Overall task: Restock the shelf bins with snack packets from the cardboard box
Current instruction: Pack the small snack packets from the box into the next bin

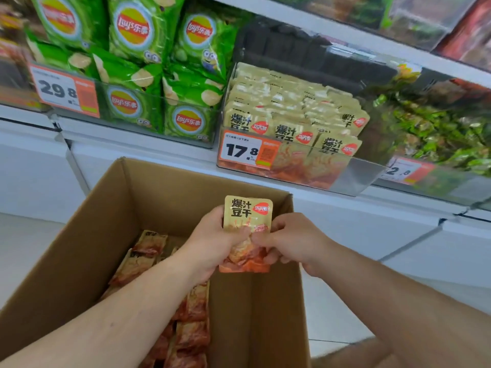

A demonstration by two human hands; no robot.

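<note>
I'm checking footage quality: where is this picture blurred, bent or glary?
Head view: sharp at the centre on the packet both hands hold; the green sweets bin and top shelf smear at the right edge; shelf lines bow from the wide lens; faint glare on the clear bin front.

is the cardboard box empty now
No, the cardboard box has more orange snack packets lying along its bottom.

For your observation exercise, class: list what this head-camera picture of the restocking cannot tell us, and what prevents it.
- How many packets remain in the cardboard box: both forearms cover them.
- Lower print on the held packet: the left hand and right hand hide it.
- Small text on the 17.8 price tag: too small.
- Upper-shelf goods: blurred, cut by the top edge.
</note>
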